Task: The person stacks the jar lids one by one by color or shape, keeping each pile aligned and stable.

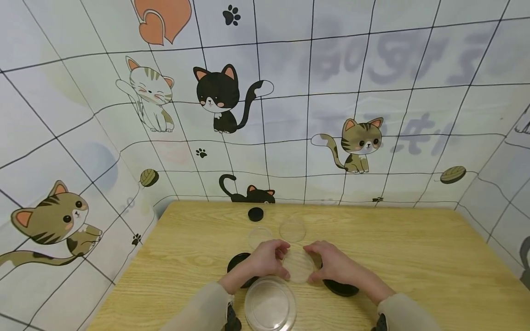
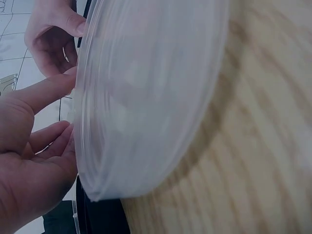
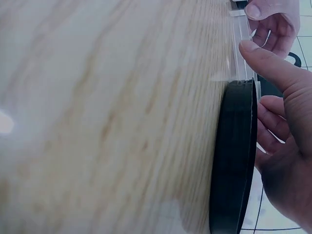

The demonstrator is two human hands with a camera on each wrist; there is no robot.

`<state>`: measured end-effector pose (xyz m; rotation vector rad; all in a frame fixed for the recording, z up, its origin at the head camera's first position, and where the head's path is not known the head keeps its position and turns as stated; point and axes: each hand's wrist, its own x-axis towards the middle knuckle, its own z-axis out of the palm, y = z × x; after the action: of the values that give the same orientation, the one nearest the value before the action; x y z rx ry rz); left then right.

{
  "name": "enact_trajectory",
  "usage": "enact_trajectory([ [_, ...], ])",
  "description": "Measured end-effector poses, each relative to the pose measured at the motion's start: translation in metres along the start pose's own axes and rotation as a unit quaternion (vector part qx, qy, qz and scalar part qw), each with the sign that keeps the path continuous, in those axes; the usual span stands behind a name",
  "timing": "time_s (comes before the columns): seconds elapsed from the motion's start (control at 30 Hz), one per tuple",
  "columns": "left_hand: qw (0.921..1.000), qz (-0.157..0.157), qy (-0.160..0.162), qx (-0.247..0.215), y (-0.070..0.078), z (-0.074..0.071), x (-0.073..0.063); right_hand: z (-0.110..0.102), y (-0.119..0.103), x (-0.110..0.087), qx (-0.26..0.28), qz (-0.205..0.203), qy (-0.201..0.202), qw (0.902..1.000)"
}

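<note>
Between my two hands lies a clear round plastic dish (image 1: pixel 299 266), low on the wooden table. My left hand (image 1: pixel 269 258) grips its left side, with thumb and fingers spread along the rim. On the opposite side, my right hand (image 1: pixel 333 265) holds the rim; in the right wrist view its thumb rests on the dish's clear edge (image 3: pixel 239 46). A larger clear round tub (image 1: pixel 270 303) stands in front of the left hand and fills much of the left wrist view. One black round lid (image 1: pixel 237 263) is partly hidden under the left forearm, another (image 1: pixel 341 288) under the right hand.
Behind the hands, two thin clear discs (image 1: pixel 292 230) lie on the wooden table (image 1: pixel 414 257). A small black round cap (image 1: pixel 256 214) sits near the back edge. A cloth printed with cats (image 1: pixel 217 94) hangs around the table's back and sides.
</note>
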<state>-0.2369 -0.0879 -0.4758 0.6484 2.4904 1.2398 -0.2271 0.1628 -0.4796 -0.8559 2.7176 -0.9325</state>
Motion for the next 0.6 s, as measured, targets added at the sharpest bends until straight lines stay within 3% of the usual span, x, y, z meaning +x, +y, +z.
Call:
enact_trajectory([
  [0.3,0.9998,0.008,-0.018,0.003,0.0003,-0.0009,0.0049,-0.0003,0.0088,0.0019,0.008,-0.001,-0.007,0.9999],
  [0.6,0.9994,0.022,-0.004,-0.027,-0.0004,-0.0034,-0.0006,-0.0028,0.0068,-0.0007,0.043,-0.017,0.008,0.9989],
])
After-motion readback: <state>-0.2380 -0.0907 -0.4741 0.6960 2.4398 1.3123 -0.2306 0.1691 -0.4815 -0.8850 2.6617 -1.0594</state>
